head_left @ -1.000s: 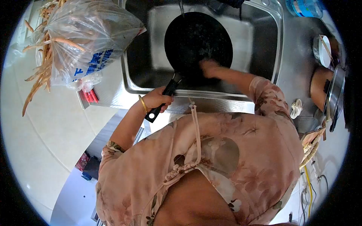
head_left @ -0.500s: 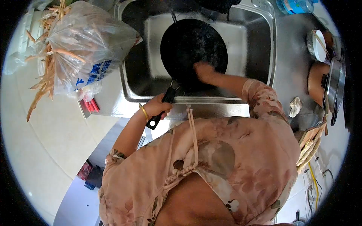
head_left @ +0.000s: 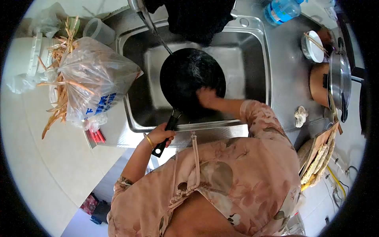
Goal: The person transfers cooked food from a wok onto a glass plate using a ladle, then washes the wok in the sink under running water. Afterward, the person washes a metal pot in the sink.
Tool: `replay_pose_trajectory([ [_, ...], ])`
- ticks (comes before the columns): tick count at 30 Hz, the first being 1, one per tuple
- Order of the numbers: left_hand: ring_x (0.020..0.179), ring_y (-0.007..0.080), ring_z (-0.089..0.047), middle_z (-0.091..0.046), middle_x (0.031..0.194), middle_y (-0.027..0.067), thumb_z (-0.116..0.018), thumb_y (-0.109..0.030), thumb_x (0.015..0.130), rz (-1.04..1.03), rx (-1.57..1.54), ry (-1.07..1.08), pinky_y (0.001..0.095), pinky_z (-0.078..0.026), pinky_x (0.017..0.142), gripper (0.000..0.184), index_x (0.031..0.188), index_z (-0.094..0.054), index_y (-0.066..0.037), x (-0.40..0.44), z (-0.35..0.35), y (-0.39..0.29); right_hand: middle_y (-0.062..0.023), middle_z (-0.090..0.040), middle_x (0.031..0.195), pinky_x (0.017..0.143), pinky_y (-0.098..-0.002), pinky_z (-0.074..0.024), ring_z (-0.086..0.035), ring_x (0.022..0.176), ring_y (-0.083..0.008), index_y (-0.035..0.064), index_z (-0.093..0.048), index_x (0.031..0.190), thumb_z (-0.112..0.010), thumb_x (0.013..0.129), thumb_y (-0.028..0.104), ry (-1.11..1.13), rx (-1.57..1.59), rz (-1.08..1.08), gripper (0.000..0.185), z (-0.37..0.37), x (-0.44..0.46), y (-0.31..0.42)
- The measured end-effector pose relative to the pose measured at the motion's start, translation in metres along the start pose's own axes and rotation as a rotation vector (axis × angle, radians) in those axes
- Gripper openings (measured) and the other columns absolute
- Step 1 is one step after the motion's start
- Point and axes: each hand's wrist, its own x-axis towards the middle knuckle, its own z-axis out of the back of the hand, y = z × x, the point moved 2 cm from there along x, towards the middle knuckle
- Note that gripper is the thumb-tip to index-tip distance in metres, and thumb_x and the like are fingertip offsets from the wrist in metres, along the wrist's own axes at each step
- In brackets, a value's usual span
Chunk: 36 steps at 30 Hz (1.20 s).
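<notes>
A black wok (head_left: 181,77) rests tilted over the sink (head_left: 252,75), its handle pointing toward my body. Round that black handle (head_left: 172,120) my left hand (head_left: 160,135) is closed, with a gold bracelet at the wrist. My right hand (head_left: 207,97) is down inside the wok, against its inner surface on the near right. Motion blurs its fingers, so whether it holds anything cannot be made out. From the metal faucet (head_left: 148,25) a stream of water runs down to the wok's far edge, and wet streaks shine inside the wok.
Left of the sink stands a clear plastic bag (head_left: 98,75) with dried stalks beside it. A dark cloth (head_left: 197,19) hangs over the sink's far edge. To the right are a blue-labelled bottle (head_left: 282,12), a white bowl (head_left: 314,47) with chopsticks, and a pot with a glass lid (head_left: 339,79).
The camera view has tilted, bringing the faucet and more of the far counter into sight. My left hand keeps its grip on the handle; my right hand stays in the wok, still blurred.
</notes>
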Motion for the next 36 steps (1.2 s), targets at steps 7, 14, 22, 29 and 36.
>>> replay_pose_trajectory([
  [7,0.042,0.0109,-0.044,-0.046,0.06,0.0029,-0.058,-0.013,0.082,0.022,-0.052,-0.033,0.0253,-0.038,0.036,0.019,0.087,-0.041,-0.006,-0.011,-0.017,-0.024,-0.0217,-0.047,0.103,0.081,-0.0449,-0.04,-0.046,0.099,-0.0383,0.0013,-0.049,0.098,-0.054,0.072,0.002,-0.477,0.755,0.472,0.026,0.07,0.062,0.074],
  [14,0.053,0.0125,-0.048,-0.049,0.071,0.0046,-0.053,-0.024,0.086,-0.03,-0.384,0.267,0.0261,-0.041,0.045,0.022,0.097,-0.05,-0.005,-0.013,-0.004,-0.03,-0.015,-0.053,0.114,0.081,-0.044,-0.0452,-0.049,0.107,-0.0302,0.0051,-0.058,0.105,-0.059,0.074,0.008,-0.117,0.019,-0.026,0.031,0.104,0.034,-0.077],
  [22,0.049,0.0054,-0.041,-0.043,0.067,-0.0011,-0.046,-0.015,0.086,-0.156,-0.913,0.696,0.0193,-0.038,0.044,0.026,0.107,-0.043,-0.001,0.012,-0.028,-0.029,-0.0302,-0.039,0.123,0.092,-0.0426,-0.0372,-0.039,0.115,-0.0421,0.0027,-0.035,0.128,-0.075,0.056,0.05,-1.256,0.6,0.042,0.095,0.268,-0.027,-0.154],
  [29,0.046,0.0066,-0.039,-0.043,0.065,-0.0005,-0.045,-0.01,0.084,-0.037,-0.934,0.389,0.0195,-0.035,0.04,0.014,0.094,-0.047,-0.001,-0.04,-0.066,-0.055,-0.0245,-0.045,0.111,0.082,-0.0424,-0.0425,-0.05,0.095,-0.0377,0.0007,-0.026,0.128,-0.07,0.064,0.023,-0.974,0.794,-0.055,0.08,0.299,0.009,-0.132],
  [36,0.044,0.0071,-0.04,-0.044,0.061,-0.0013,-0.049,-0.014,0.084,0.008,-0.549,-0.031,0.0213,-0.035,0.038,0.01,0.077,-0.046,-0.006,-0.091,-0.082,-0.049,-0.0272,-0.048,0.11,0.082,-0.0456,-0.0425,-0.051,0.096,-0.0417,0.0067,-0.018,0.136,-0.067,0.065,0.025,-1.133,0.584,-0.076,0.088,0.289,0.009,-0.131],
])
